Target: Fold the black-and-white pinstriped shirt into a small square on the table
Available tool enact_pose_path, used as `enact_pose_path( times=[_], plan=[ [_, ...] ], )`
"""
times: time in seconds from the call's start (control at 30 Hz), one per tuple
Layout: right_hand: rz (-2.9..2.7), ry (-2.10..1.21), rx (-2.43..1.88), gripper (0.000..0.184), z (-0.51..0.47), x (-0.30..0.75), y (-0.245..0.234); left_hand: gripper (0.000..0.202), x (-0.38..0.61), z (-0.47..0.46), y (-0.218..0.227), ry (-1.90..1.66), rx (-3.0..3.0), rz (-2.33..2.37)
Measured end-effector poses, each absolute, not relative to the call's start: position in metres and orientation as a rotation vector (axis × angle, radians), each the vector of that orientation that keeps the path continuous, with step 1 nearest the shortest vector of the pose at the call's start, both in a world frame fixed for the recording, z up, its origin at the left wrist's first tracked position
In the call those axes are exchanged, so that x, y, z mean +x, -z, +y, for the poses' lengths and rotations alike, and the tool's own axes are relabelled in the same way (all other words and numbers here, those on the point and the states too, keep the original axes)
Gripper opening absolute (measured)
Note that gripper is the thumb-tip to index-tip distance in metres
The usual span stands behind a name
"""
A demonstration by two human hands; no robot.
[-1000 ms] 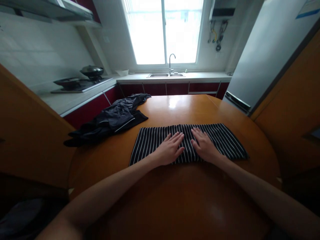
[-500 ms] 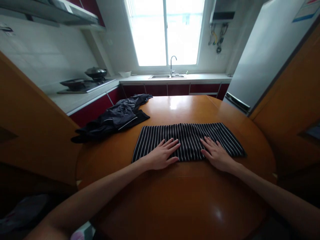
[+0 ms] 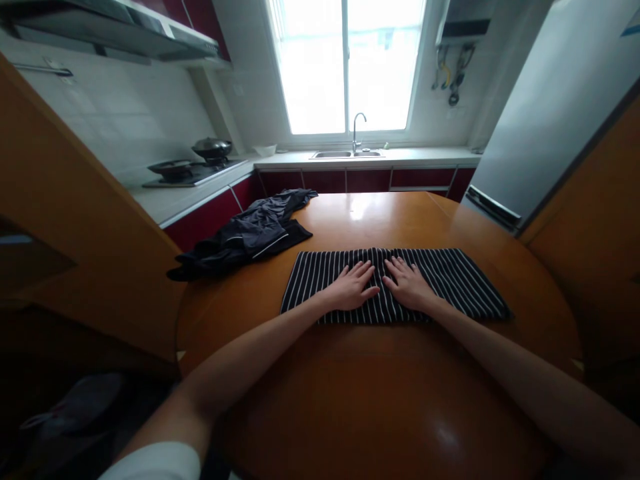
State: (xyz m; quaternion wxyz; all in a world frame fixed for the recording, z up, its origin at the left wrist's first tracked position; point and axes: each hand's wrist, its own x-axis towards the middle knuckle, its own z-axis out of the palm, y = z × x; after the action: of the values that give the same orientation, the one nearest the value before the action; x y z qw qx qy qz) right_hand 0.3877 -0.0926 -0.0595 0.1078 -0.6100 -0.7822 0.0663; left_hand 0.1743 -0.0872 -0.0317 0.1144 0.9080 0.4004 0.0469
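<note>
A black cloth with white stripes (image 3: pixel 455 283) lies folded into a wide flat shape on the wooden table (image 3: pixel 370 393). My left hand (image 3: pixel 350 287) rests palm down near its middle, fingers spread. Close beside it, my right hand (image 3: pixel 407 283) also lies flat on the cloth, fingers apart and angled toward the left. A small gap separates the two hands, and neither grips the fabric. What kind of garment the striped cloth is, I cannot tell.
Dark crumpled clothing (image 3: pixel 250 233) lies at the table's left far edge. Beyond are a counter with a sink (image 3: pixel 345 154), a stove with a lidded pan (image 3: pixel 213 148), and a fridge (image 3: pixel 555 113) on the right. Wooden panels flank the table on both sides.
Both hands have slid farther up the cloth, and my right hand has come closer to my left. The camera view has turned slightly left.
</note>
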Motion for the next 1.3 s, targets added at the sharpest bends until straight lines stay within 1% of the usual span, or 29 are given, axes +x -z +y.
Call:
enact_pose_path(
  times=[0.13,0.3,0.43,0.53,0.7,0.83,0.93,1.0,1.07,1.13,1.2,1.23,1.3],
  plan=[
    [-2.301,-0.217,-1.811,0.066,-0.094,0.388,0.055,0.069,0.186,-0.063,0.03,-0.244,2.669,1.274],
    [-2.303,-0.271,-1.819,0.067,-0.087,0.393,0.052,0.072,0.184,-0.043,0.045,-0.198,2.664,1.361],
    [-2.212,-0.265,-1.961,0.068,-0.071,0.418,0.055,0.073,0.168,-0.035,0.047,-0.189,2.646,1.449],
    [-2.102,-0.234,-2.079,0.068,-0.059,0.446,0.058,0.071,0.154,-0.027,0.043,-0.161,2.605,1.556],
    [-1.945,-0.163,-2.222,0.068,-0.054,0.497,0.06,0.069,0.108,-0.012,0.042,-0.157,2.549,1.697],
    [-1.899,-0.137,-2.207,0.065,-0.058,0.532,0.065,0.064,0.056,-0.013,0.046,-0.181,2.55,1.734],
    [-1.877,-0.123,-2.188,0.063,-0.066,0.557,0.069,0.066,0.021,-0.032,0.041,-0.224,2.509,1.76],
    [-1.861,-0.077,-2.15,0.063,-0.079,0.572,0.068,0.068,0.006,-0.058,0.032,-0.292,2.553,1.686],
    [-1.932,-0.003,-2.011,0.062,-0.1,0.583,0.065,0.068,-0.003,-0.091,0.021,-0.33,2.685,1.431],
    [-2.11,0.038,-1.777,0.06,-0.128,0.588,0.06,0.07,-0.007,-0.125,0.011,-0.225,2.788,1.151],
    [-2.329,-0.035,-1.549,0.06,-0.156,0.59,0.055,0.074,-0.008,-0.152,0.005,-0.136,2.852,1.011],
    [-2.403,-0.056,-1.482,0.062,-0.169,0.59,0.053,0.073,-0.008,-0.16,0.004,-0.119,2.873,0.988],
    [-2.487,-0.068,-1.422,0.064,-0.189,0.591,0.052,0.061,-0.008,-0.168,0.005,-0.143,2.901,0.993]
  ],
)
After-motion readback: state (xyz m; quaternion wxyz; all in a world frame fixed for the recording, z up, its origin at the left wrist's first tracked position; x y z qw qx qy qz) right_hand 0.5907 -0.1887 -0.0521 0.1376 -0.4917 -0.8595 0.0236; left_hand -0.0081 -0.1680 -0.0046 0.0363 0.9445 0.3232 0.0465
